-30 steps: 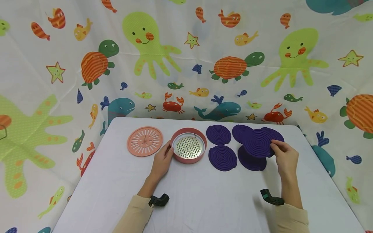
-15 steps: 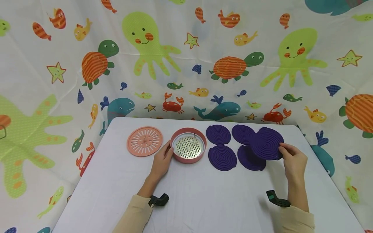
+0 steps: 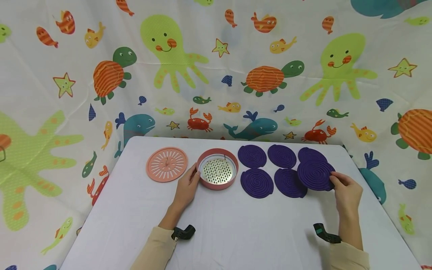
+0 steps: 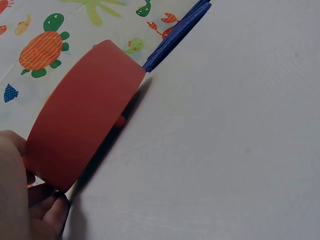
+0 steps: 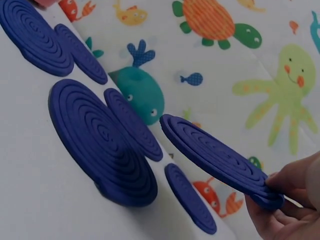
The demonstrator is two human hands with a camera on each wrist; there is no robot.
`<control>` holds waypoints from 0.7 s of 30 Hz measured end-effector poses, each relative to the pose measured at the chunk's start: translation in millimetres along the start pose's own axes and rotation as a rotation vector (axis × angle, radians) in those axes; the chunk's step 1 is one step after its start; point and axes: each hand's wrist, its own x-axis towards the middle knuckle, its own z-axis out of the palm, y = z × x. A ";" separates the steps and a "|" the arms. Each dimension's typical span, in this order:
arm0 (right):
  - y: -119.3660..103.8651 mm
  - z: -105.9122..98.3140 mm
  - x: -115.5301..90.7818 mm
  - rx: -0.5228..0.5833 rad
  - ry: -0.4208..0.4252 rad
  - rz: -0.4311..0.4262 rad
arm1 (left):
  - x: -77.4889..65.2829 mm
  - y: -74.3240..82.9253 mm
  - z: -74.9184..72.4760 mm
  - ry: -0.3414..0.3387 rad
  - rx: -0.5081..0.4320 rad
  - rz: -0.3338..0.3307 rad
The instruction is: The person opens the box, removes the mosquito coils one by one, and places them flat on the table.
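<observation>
My right hand (image 3: 347, 193) pinches the edge of a purple spiral-grooved coaster (image 3: 315, 175), held above the table. In the right wrist view this coaster (image 5: 217, 155) is tilted and apart from the others. Beneath and beside it lie several matching coasters, among them the front one (image 3: 287, 183) and the back right one (image 3: 311, 153), partly covered in the head view. My left hand (image 3: 187, 185) grips the left side of a round red container (image 3: 217, 186) with a perforated metal grater plate (image 3: 217, 170) inside. From the left wrist, the container's red side wall (image 4: 85, 115) shows.
A slotted peach-coloured disc (image 3: 167, 164) with a small centre knob lies left of the container. The white table (image 3: 236, 232) ends at the back against a sea-animal curtain (image 3: 216, 67). More purple coasters (image 3: 257, 183) stand between the container and my right hand.
My right hand has carried its coaster to the right and toward the table's front, uncovering more of the back coasters. My left hand and the container stay in place.
</observation>
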 end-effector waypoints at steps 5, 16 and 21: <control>7.0 -3.2 3.9 -0.024 0.013 0.012 | 0.3 0.0 -0.3 0.001 0.003 0.001; 18.5 -9.4 11.3 -0.060 0.017 0.055 | 0.4 -0.6 0.3 -0.004 -0.006 -0.002; 23.0 -13.8 14.1 -0.017 0.025 0.071 | 0.5 -0.5 0.4 -0.003 -0.004 -0.002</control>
